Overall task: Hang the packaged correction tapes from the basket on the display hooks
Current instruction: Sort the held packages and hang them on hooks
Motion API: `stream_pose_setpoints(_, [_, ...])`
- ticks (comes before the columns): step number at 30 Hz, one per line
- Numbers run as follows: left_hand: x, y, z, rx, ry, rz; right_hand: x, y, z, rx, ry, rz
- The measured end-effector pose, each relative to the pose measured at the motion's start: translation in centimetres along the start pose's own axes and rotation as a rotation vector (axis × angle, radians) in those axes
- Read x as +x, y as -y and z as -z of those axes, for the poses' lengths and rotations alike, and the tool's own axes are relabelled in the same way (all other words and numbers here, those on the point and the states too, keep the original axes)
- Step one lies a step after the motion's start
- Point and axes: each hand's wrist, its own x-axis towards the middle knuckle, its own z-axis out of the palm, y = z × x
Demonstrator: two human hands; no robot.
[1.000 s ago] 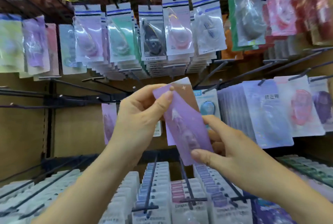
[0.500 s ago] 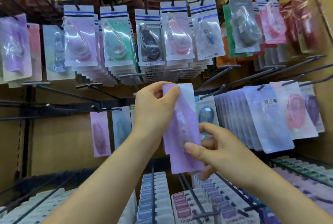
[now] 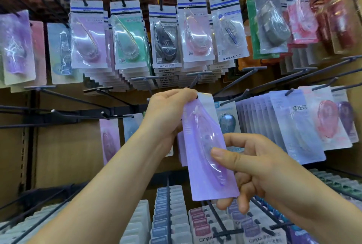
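Both hands hold a purple packaged correction tape (image 3: 203,149) upright in front of the display wall. My left hand (image 3: 166,114) pinches its top edge, and a black hook tip shows right at that edge by my fingers. My right hand (image 3: 248,167) grips the lower part, thumb across the clear blister and fingers curled behind the card. A second, paler card sits behind the purple one. Bare black display hooks (image 3: 101,91) stick out at the left of my left hand. The basket is out of view.
Rows of packaged correction tapes (image 3: 166,39) hang above. A dense stack of lilac packs (image 3: 293,126) hangs at the right, with a blue pack (image 3: 227,120) just behind the held card. Lower hooks carry packs (image 3: 170,214) under my hands. Two lone packs (image 3: 109,137) hang at the lower left.
The purple pack has turned from tilted to nearly upright and moved up toward the hook row. My left hand slid to its top edge; my right hand shifted lower on it.
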Motion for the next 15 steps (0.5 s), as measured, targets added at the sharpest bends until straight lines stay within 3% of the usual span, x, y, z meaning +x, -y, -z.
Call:
stream_pose_setpoints(5, [0.6, 0.2, -0.2, 0.031, 0.0, -0.037, -0.3, 0.4, -0.2, 0.033, -0.016, -0.045])
stream_pose_setpoints(10, [1.0, 0.5, -0.1, -0.028, -0.032, 0.112, 0.1, -0.1, -1.0, -0.435, -0.226, 0.071])
stream_pose_setpoints(15, [0.1, 1.7, 0.9, -0.087, 0.076, 0.028, 0.3, 0.0, -0.6, -0.211, -0.178, 0.02])
